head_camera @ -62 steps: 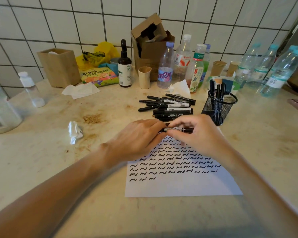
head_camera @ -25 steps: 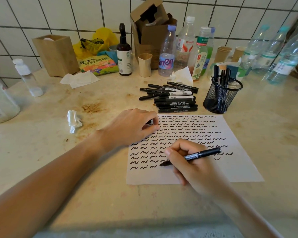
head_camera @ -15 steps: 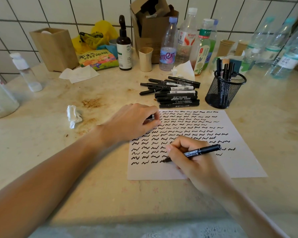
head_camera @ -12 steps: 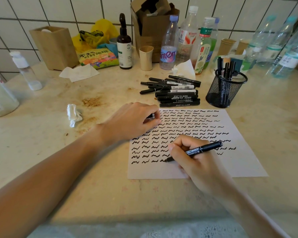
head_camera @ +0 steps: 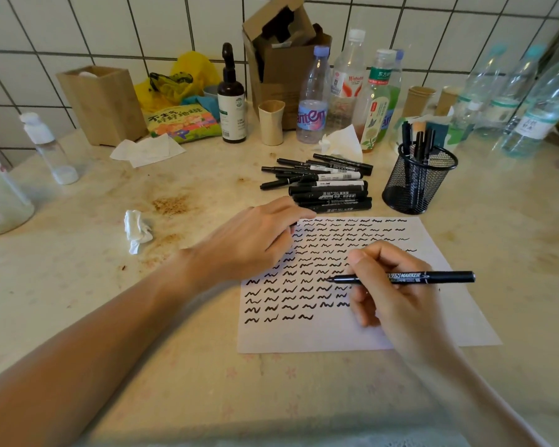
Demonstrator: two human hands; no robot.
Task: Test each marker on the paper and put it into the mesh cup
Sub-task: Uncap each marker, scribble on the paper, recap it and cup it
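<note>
A white paper (head_camera: 336, 333) covered with rows of black squiggles lies in front of me. My right hand (head_camera: 391, 295) grips an uncapped black marker (head_camera: 433, 277), lying nearly level, its tip pointing left just above the paper. My left hand (head_camera: 255, 240) rests on the paper's upper left corner with fingers curled around a small black piece, most likely the cap (head_camera: 293, 224), mostly hidden. A pile of several black markers (head_camera: 326, 185) lies behind the paper. The black mesh cup (head_camera: 417, 185) stands at the right of the pile with several markers in it.
Plastic bottles (head_camera: 346, 88), a brown dropper bottle (head_camera: 231, 101), a cardboard box (head_camera: 281, 59), paper cups and a wooden box (head_camera: 102, 103) line the tiled wall. A crumpled tissue (head_camera: 138, 230) lies left of the paper. More clear bottles (head_camera: 530, 101) stand at the far right.
My right hand has lifted the marker's tip off the bottom row and swung it up and to the right, now level above the paper. The left hand stayed put.
</note>
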